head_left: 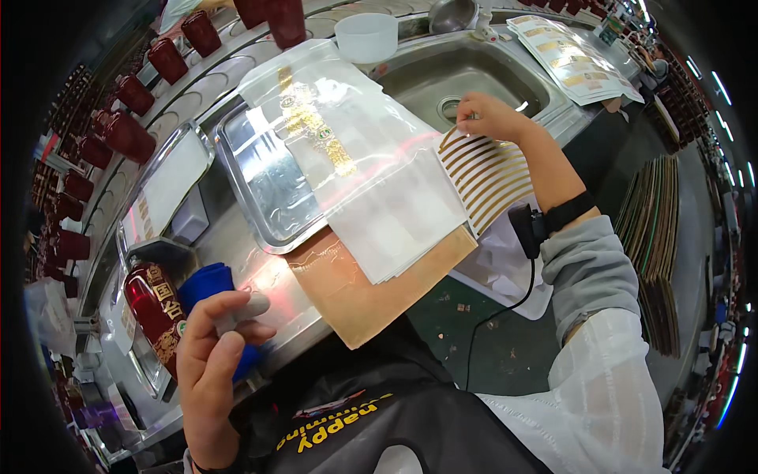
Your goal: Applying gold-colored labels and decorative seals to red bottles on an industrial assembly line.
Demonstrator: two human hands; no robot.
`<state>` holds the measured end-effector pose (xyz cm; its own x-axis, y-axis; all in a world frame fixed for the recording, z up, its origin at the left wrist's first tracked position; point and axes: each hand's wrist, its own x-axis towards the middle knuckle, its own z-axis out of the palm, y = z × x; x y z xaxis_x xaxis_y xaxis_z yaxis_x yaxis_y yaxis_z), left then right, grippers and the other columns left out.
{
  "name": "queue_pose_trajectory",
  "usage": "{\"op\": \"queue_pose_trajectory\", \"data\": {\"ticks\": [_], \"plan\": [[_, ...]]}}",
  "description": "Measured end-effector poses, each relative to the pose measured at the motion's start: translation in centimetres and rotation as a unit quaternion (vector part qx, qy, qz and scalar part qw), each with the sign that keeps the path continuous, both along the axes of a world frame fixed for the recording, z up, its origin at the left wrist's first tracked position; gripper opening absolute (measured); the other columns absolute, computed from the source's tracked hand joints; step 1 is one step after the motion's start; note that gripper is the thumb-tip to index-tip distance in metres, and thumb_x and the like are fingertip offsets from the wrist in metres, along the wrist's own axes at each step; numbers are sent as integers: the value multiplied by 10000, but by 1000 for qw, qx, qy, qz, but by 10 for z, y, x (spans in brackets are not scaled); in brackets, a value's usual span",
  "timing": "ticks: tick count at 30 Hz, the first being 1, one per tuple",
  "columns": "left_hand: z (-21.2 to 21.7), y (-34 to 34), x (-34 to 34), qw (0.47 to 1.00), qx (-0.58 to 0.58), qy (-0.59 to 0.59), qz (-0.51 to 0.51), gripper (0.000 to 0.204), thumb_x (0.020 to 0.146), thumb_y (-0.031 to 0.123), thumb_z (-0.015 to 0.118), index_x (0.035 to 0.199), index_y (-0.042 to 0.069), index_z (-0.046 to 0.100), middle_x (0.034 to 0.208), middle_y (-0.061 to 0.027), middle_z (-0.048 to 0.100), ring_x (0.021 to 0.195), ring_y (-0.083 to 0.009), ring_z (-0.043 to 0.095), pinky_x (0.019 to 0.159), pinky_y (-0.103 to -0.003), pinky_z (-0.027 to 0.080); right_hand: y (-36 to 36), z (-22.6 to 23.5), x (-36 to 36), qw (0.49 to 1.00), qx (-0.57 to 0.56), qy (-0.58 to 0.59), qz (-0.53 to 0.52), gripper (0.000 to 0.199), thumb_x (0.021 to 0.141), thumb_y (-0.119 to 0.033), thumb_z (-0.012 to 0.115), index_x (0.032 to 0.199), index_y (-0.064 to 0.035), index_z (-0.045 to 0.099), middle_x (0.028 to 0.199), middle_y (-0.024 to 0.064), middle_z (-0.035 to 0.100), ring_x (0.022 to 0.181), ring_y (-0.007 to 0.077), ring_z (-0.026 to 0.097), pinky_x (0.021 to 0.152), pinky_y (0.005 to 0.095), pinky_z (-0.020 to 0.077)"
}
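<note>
My right hand [493, 118] pinches the top edge of a sheet with curved gold stripes [483, 178], which hangs down beside the steel sink. My left hand [212, 367] is at the lower left, fingers half curled and apart, with a pale finger cot on one fingertip. Nothing shows between its fingers. Just behind that hand lie a blue cloth [207, 283] and a glossy red bottle with gold decoration [154, 304]. Between my hands, white sheets with gold decals [371, 118] overlap a steel tray [264, 186] and a tan board [355, 304].
The sink [474, 75] is at the back, with a white plastic tub [366, 38] at its left rim. More decal sheets [572, 59] lie to its right. Dark red bottles [126, 134] line a curved conveyor at left. A white bin [513, 284] stands below the counter edge.
</note>
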<state>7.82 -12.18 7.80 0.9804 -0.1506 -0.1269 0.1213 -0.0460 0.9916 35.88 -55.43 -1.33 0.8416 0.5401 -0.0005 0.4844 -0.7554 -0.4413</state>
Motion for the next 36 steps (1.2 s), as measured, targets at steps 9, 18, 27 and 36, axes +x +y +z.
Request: {"op": "queue_pose_trajectory", "data": {"ticks": [9, 18, 27, 36], "plan": [[-6, 64, -60, 957, 60, -228, 168, 302, 993, 154, 477, 1225, -34, 516, 1151, -184, 612, 917, -198, 639, 861, -323, 498, 13, -2, -22, 963, 46, -263, -44, 100, 822, -130, 689, 825, -37, 651, 1055, 89, 604, 1003, 250, 568, 892, 355, 450], [-72, 102, -82, 827, 413, -311, 221, 673, 800, 114, 685, 1374, -68, 383, 1411, -265, 413, 1334, -389, 390, 1118, -445, 291, -18, 9, -19, 934, 187, -262, -154, 181, 879, -191, 688, 927, -17, 669, 957, 48, 637, 850, 140, 587, 756, 261, 459], [-82, 117, -76, 809, 454, -298, 224, 869, 813, 273, 767, 1450, -62, 279, 1459, -287, 349, 1359, -409, 357, 1123, -450, 284, 6, 55, -15, 905, 326, -134, -236, 153, 935, -201, 633, 923, -49, 634, 976, -27, 579, 847, 58, 491, 767, 198, 381], [-90, 128, -70, 850, 357, -302, 244, 1008, 736, 384, 815, 1457, -61, 269, 1388, -253, 448, 1280, -395, 445, 1108, -496, 289, 238, 105, -178, 978, 187, -37, 83, 93, 819, -61, 665, 805, -29, 578, 1110, 66, 562, 969, 148, 548, 693, 249, 411]]}}
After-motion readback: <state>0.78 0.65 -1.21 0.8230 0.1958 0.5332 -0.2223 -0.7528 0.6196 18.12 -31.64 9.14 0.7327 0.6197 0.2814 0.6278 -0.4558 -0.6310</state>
